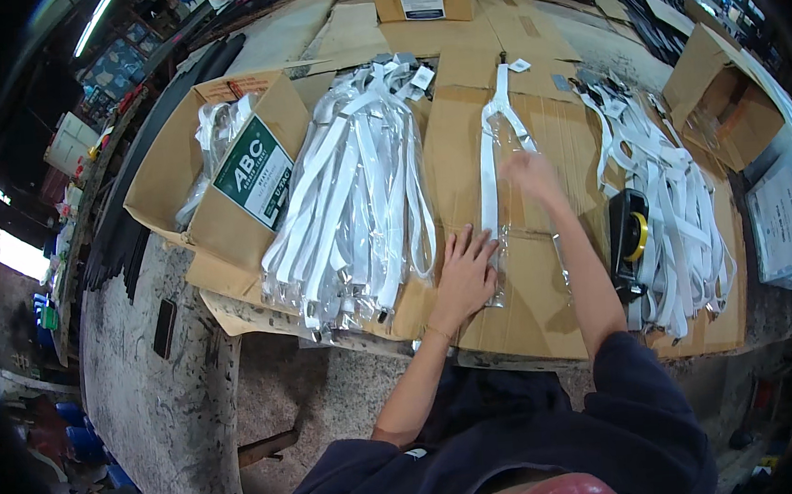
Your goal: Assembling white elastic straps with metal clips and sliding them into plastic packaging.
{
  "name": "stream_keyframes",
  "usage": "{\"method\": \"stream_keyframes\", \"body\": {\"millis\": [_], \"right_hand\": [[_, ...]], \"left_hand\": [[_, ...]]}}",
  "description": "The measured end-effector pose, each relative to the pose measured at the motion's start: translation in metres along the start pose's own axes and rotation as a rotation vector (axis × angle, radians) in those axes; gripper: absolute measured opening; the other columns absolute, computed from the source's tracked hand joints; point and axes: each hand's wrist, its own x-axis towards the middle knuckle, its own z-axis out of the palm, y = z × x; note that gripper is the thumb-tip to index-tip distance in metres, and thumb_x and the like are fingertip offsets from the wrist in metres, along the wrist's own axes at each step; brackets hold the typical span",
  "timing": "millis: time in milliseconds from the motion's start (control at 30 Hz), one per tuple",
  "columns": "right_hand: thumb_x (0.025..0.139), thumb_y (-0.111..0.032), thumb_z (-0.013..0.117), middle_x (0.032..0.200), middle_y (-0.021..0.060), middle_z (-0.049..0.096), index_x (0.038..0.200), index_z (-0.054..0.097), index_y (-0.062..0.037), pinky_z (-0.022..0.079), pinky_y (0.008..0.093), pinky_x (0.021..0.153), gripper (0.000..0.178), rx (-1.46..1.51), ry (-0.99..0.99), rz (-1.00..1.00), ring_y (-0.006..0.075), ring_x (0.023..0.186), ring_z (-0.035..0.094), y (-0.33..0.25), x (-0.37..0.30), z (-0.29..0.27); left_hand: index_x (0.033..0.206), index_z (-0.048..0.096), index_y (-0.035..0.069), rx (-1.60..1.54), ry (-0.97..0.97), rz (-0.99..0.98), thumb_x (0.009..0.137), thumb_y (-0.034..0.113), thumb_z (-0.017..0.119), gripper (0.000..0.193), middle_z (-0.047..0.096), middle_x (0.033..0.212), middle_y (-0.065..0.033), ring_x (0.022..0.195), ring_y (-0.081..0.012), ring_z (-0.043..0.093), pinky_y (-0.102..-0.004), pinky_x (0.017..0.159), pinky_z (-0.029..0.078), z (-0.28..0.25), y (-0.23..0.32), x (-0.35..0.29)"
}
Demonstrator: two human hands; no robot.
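A pair of white Y-shaped suspenders with a white tag lies lengthwise on the cardboard in front of me. Clear plastic film shows around and below its straps. My left hand rests flat with fingers spread beside the lower end of the left strap, at the film's edge. Over the right strap, just below the fork, is my right hand; motion smears its fingers, so its grip is unclear. To the left lies a heap of bagged white suspenders. More white suspenders are piled at the right.
A black tape dispenser with a yellow hub stands against the right pile. An open carton with a green label holds bagged straps at the left. A dark phone lies nearby. Another carton stands at the far right.
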Motion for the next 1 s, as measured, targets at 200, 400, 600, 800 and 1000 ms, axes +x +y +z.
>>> {"method": "stream_keyframes", "body": {"millis": [200, 400, 600, 800, 1000], "right_hand": [[0.090, -0.051, 0.050, 0.138, 0.0250, 0.043, 0.131, 0.045, 0.0062, 0.034, 0.0462, 0.105, 0.070, -0.490, 0.795, -0.145, 0.0358, 0.129, 0.040, 0.011, 0.167, -0.018], [0.087, -0.044, 0.058, 0.141, 0.0212, 0.042, 0.128, 0.050, 0.0049, 0.032, 0.0548, 0.106, 0.064, -0.474, 0.574, 0.344, 0.0330, 0.136, 0.034, -0.026, 0.188, 0.018], [0.081, -0.017, 0.065, 0.106, 0.0175, 0.068, 0.102, 0.070, -0.0071, 0.055, 0.0435, 0.077, 0.024, -0.657, 0.463, -0.080, 0.0363, 0.097, 0.066, -0.032, 0.197, -0.028], [0.075, 0.009, 0.057, 0.090, 0.0199, 0.063, 0.100, 0.057, 0.0071, 0.053, 0.0427, 0.081, 0.025, 0.961, -0.067, -0.344, 0.0320, 0.088, 0.064, 0.001, 0.190, -0.276], [0.080, 0.017, 0.049, 0.120, 0.0316, 0.053, 0.145, 0.013, -0.0016, 0.047, 0.0403, 0.098, 0.076, 1.045, -0.096, -0.667, 0.0351, 0.117, 0.055, -0.197, -0.023, -0.191]], "left_hand": [[0.130, 0.052, 0.008, -0.162, -0.035, -0.015, 0.086, 0.026, 0.055, 0.047, 0.047, 0.138, -0.0129, 0.133, -0.0370, 0.034, -0.0507, 0.113, 0.021, 0.001, 0.015, 0.018], [0.138, 0.044, 0.009, -0.092, 0.004, -0.012, 0.088, 0.039, 0.057, 0.061, 0.043, 0.142, -0.0154, 0.134, -0.0366, 0.034, -0.0504, 0.112, 0.022, -0.007, 0.008, -0.002], [0.141, 0.040, 0.010, -0.172, 0.096, -0.044, 0.086, 0.034, 0.062, 0.064, 0.032, 0.147, -0.0206, 0.132, -0.0376, 0.035, -0.0450, 0.111, 0.026, -0.012, 0.006, -0.002], [0.139, 0.041, 0.006, -0.454, 0.147, 0.023, 0.086, 0.030, 0.064, 0.062, 0.032, 0.146, -0.0224, 0.132, -0.0393, 0.035, -0.0423, 0.109, 0.031, 0.005, 0.045, 0.041], [0.137, 0.042, 0.004, -0.459, 0.236, -0.135, 0.087, 0.024, 0.063, 0.058, 0.040, 0.142, -0.0225, 0.130, -0.0376, 0.040, -0.0405, 0.108, 0.033, -0.014, 0.000, -0.008]]}}
